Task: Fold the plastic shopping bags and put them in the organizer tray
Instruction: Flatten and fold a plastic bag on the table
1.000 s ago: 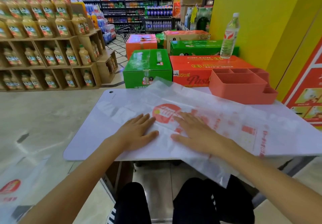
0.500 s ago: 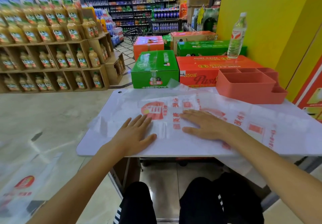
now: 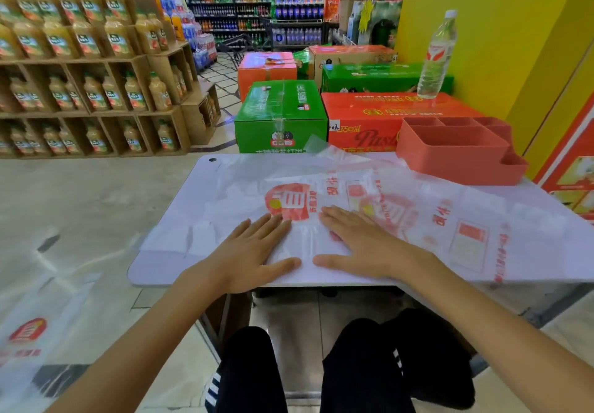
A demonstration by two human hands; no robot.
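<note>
A white plastic shopping bag (image 3: 418, 219) with red print lies spread flat across the white table (image 3: 154, 268). My left hand (image 3: 254, 251) and my right hand (image 3: 360, 242) rest side by side, palms down and fingers apart, on the bag near the table's front edge. Neither hand grips anything. A coral organizer tray (image 3: 456, 152) with several compartments stands at the table's far right corner, with nothing visible inside. More plastic bags (image 3: 35, 338) with the same red logo lie on the floor at the lower left.
Green and orange cartons (image 3: 283, 113) are stacked just behind the table, with a water bottle (image 3: 437, 55) standing on one. Wooden shelves of juice bottles (image 3: 86, 68) fill the left. A yellow wall (image 3: 501, 42) runs along the right. My knees are under the table.
The bag has been pulled up onto the table, no longer hanging over the front edge. Both hands stay flat on it, now closer together near the red logo.
</note>
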